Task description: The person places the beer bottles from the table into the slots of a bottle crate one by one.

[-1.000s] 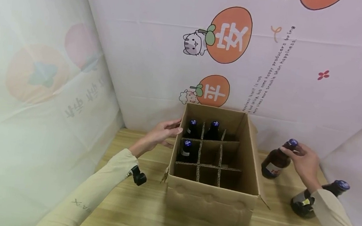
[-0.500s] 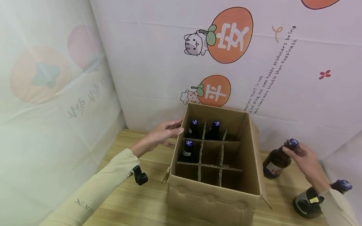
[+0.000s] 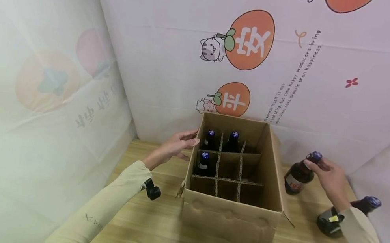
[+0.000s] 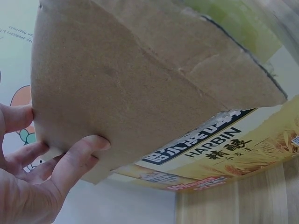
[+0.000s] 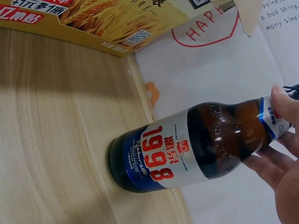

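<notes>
A brown cardboard box (image 3: 227,224) stands upright, its top flaps spread and its inside split by cardboard dividers (image 3: 227,179). Two beer bottles stand in its back row, at left (image 3: 210,139) and middle (image 3: 233,142); another bottle (image 3: 203,163) is in the middle row's left compartment. My left hand (image 3: 175,146) rests against the box's left side, thumb and fingertips touching a flap (image 4: 117,93). To the right of the box, my right hand (image 3: 333,181) grips the neck of a brown beer bottle (image 5: 163,151), which leans with its neck toward the hand. Its label reads 1998.
Another dark bottle (image 3: 372,202) stands at the front right, partly behind my right forearm. The wooden table (image 3: 147,231) meets printed white cloth (image 3: 172,67) at the back and sides. A flap corner juts out at the box's front right.
The head view has shifted slightly. Both hands keep nearly the same places, the left at the box and the right on the bottle's neck.
</notes>
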Demonstrator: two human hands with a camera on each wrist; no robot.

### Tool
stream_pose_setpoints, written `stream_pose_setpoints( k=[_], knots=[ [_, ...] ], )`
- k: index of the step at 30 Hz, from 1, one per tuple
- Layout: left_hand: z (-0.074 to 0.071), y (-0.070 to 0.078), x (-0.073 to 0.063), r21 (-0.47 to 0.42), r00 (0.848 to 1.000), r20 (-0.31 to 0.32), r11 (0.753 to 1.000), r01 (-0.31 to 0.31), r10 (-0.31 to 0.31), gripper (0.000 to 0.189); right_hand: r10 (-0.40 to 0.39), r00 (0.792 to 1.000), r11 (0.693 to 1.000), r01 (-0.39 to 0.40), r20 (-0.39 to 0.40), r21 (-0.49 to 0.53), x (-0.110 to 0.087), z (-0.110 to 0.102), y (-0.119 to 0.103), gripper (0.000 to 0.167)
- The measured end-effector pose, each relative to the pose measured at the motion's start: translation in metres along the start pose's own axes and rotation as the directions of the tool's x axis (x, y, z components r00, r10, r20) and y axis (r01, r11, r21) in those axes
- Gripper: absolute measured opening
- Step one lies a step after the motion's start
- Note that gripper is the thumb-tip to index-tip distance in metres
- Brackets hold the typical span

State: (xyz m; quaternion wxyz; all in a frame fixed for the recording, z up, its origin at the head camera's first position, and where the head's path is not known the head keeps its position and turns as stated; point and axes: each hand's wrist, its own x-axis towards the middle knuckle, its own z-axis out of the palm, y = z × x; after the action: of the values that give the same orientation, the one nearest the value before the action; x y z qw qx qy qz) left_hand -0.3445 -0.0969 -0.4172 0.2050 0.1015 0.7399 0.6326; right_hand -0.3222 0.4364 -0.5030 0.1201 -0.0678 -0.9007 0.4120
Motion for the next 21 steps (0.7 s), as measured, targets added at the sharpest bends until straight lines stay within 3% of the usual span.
stream_pose_setpoints(
  k=[7, 13, 21],
  knots=[
    [0.000, -0.002, 0.002, -0.007, 1.000, -0.005, 1.000, 0.006, -0.006, 0.068, 0.010, 0.997, 0.990, 0.001, -0.082, 0.141, -0.001, 0.007, -0.001, 0.060],
    [0.000, -0.002, 0.003, -0.005, 1.000, -0.007, 1.000, 0.008, -0.008, 0.068, 0.001, 0.993, 0.954, 0.035, -0.122, 0.299, 0.002, 0.011, 0.000, 0.051],
    [0.001, 0.001, 0.001, -0.010, 1.000, -0.012, 1.000, 0.009, -0.009, 0.068, 0.047, 0.991, 0.944, -0.002, -0.128, 0.330, 0.005, 0.013, -0.008, 0.054]
  ],
)
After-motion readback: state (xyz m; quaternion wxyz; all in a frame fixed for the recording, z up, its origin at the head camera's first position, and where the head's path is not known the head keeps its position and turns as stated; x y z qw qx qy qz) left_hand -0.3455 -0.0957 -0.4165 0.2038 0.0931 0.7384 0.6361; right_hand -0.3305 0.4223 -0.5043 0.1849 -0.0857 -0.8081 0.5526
